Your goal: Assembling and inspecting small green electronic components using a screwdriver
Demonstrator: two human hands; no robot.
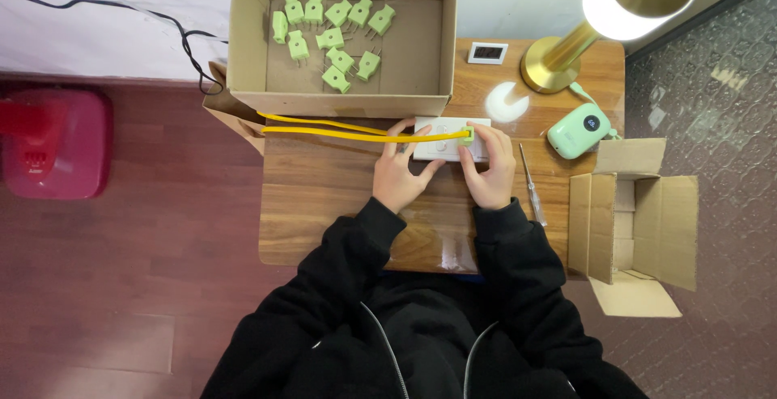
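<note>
Risk: white socket strip (441, 150) pinned by spread left hand (402, 174); green plug (468, 133) pinched by right hand (488, 168). Strip may be dragged sideways if yellow cable (348, 132), running left of hands, gets snagged.

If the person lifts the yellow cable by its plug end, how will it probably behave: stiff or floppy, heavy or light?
The yellow cable would probably flop: it is thin, long and already bends near the cardboard box. It looks light for its length, so the right hand at the green plug could likely drag it easily. The loose part may trail along the wooden table.

Left hand (402, 171) spread flat, right hand (487, 166) curled with fingertips pinching, close together.
</note>
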